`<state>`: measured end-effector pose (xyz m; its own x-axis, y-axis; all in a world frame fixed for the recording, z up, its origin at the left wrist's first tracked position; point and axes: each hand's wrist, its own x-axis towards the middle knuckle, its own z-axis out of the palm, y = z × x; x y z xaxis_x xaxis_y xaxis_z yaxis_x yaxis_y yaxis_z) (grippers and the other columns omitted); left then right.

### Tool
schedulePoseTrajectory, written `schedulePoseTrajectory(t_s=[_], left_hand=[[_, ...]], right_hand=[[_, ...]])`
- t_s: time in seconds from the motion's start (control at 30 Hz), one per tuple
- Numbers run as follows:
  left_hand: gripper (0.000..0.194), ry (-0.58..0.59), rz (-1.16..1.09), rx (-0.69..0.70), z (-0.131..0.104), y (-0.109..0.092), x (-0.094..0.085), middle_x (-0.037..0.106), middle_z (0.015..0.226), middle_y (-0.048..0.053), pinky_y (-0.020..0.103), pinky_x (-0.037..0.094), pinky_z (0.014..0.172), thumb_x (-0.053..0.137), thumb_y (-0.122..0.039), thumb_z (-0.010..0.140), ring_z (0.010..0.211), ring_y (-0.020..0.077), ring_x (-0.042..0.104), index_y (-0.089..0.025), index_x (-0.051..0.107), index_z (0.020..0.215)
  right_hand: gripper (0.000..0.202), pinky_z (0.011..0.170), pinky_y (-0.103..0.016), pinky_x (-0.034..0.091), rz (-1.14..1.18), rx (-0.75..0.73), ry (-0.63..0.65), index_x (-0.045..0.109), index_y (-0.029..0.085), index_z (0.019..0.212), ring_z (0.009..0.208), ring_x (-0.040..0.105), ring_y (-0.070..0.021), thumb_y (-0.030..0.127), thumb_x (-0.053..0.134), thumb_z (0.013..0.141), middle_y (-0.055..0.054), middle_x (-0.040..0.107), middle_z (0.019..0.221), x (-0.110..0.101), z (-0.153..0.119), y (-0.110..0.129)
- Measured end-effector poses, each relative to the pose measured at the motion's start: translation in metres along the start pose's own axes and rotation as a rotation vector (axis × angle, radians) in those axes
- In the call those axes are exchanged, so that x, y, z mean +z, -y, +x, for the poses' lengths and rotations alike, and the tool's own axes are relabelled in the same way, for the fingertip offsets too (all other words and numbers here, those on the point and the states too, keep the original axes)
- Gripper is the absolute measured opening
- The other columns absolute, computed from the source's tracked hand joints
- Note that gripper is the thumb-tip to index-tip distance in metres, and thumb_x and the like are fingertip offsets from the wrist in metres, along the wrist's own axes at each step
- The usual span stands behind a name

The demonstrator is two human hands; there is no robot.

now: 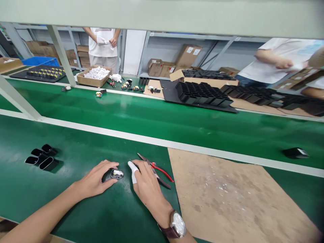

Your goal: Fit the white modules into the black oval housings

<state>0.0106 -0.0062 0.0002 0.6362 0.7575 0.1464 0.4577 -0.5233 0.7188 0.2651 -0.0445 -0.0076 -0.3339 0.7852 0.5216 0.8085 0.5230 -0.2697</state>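
On the green tabletop [76, 209], the left hand [97, 179] curls its grip around a small black oval casing with a white and metal insert [117, 174], pinched between thumb and fingers. The right hand [148, 184], a white cot on one fingertip and a wristwatch [177, 225] on the wrist, lies flat with fingers loosely apart, covering the red-handled pliers [158, 170]. Four empty black oval shells [42, 158] sit well to the left.

black housings [42, 158] | cardboard sheet [227, 195] | black trays [202, 92] | carton of white parts [95, 76]
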Motion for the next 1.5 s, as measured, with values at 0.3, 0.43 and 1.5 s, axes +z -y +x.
schedulePoseTrajectory(t_s=[0.3,0.43,1.5], left_hand=[[0.052,-0.004,-0.063,0.046,0.001,0.002,0.003,0.068,0.123,0.005,0.039,0.056,0.1,0.061,-0.024,0.104,0.111,0.0223,0.066,-0.033,0.041,0.151],[0.05,-0.003,-0.059,0.033,0.001,0.002,0.005,0.068,0.123,0.005,0.038,0.056,0.1,0.061,-0.024,0.104,0.111,0.0215,0.067,-0.033,0.043,0.15],[0.018,-0.156,-0.731,-0.196,0.01,-0.011,0.005,0.076,0.099,0.008,0.031,0.061,0.081,0.079,-0.033,0.093,0.09,0.0201,0.074,-0.019,0.072,0.1]], right_hand=[[0.042,0.101,-0.051,0.058,0.408,0.002,0.156,0.053,0.025,0.145,0.122,0.058,-0.029,0.016,0.055,0.104,-0.013,0.058,0.135,-0.009,0.009,0.028],[0.041,0.098,-0.049,0.059,0.448,0.029,0.187,0.056,0.025,0.141,0.117,0.059,-0.0274,0.013,0.056,0.102,-0.012,0.06,0.127,-0.005,0.008,0.026],[0.079,0.1,-0.055,0.059,0.324,0.0,0.125,0.021,0.016,0.164,0.12,0.062,-0.0339,0.03,0.066,0.101,-0.019,0.062,0.133,0.007,-0.005,0.016]])
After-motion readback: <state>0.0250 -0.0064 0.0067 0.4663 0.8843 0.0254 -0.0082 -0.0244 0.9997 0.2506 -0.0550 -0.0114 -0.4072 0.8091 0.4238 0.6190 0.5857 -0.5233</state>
